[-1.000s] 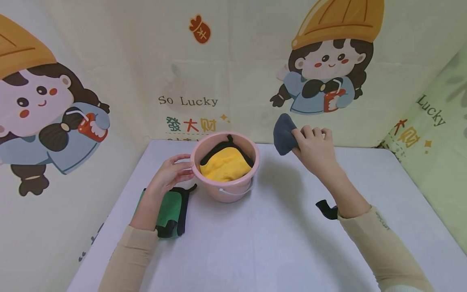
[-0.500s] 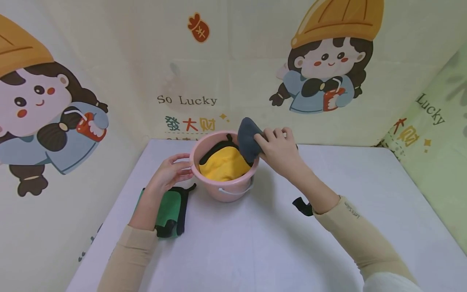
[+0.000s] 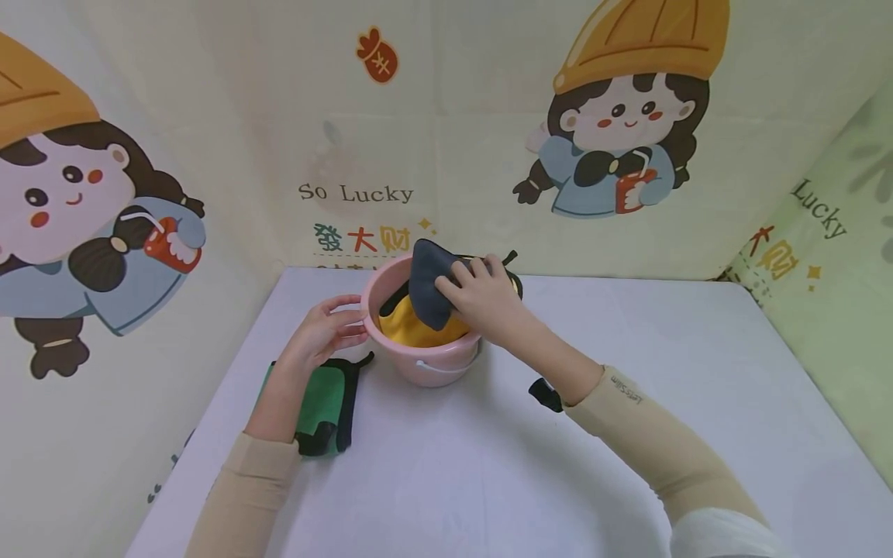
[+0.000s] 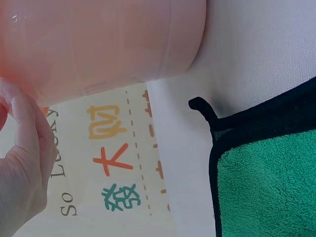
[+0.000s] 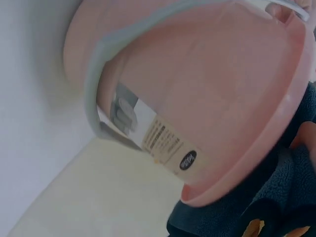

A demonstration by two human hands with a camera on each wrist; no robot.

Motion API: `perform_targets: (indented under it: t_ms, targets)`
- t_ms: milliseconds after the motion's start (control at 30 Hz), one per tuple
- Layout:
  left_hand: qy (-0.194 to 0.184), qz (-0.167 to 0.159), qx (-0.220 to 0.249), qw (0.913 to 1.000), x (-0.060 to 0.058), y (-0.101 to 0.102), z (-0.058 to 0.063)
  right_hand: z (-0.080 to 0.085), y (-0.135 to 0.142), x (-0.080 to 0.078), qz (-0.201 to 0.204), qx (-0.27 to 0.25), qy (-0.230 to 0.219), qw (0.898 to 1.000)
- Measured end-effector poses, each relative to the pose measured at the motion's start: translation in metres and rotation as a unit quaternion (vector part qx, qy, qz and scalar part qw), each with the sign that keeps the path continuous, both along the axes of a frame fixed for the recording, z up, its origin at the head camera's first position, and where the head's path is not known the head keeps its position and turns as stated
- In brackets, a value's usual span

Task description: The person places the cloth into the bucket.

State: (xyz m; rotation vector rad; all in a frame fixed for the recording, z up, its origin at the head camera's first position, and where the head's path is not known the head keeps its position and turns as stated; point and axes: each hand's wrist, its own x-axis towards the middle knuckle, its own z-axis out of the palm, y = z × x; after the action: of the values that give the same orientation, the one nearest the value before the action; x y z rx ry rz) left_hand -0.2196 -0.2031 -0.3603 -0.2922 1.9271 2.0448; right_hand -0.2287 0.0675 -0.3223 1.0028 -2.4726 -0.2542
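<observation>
The pink bucket stands upright at the back of the table, a yellow cloth with black edging inside it. My left hand touches its left side at the rim, fingers loosely extended; the left wrist view shows these fingers against the pink wall. A dark blue towel with dark edging is pinched in my right hand, over the bucket's mouth. In the right wrist view, folds of this blue towel lie against the rim. A green towel with black edging lies partly under my left forearm.
The bucket's pale handle hangs down at the front. A printed cloth backdrop rises directly behind the white table. A small black piece sits by my right wrist.
My right hand has carried the blue towel left from beside the bucket to over its mouth, lowering it and covering part of the yellow cloth. The left hand stays at the rim.
</observation>
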Motion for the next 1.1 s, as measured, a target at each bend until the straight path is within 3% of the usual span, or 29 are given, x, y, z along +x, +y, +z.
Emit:
perform_targets:
  t_ms: [300, 600, 800, 1100]
  targets:
    - [-0.007, 0.002, 0.001, 1.0000, 0.000, 0.000, 0.001, -0.006, -0.016, -0.007, 0.025, 0.022, -0.022, 0.999]
    - [-0.003, 0.006, -0.010, 0.9999, -0.001, 0.000, -0.001, -0.005, -0.029, -0.016, 0.049, 0.064, -0.076, 0.994]
    - [0.001, 0.002, -0.012, 0.9999, -0.001, -0.001, -0.001, -0.008, -0.038, -0.020, 0.063, 0.088, -0.082, 0.991]
    - [0.006, 0.000, -0.007, 1.0000, -0.001, -0.001, -0.002, -0.015, -0.047, -0.028, 0.064, 0.117, -0.116, 0.984]
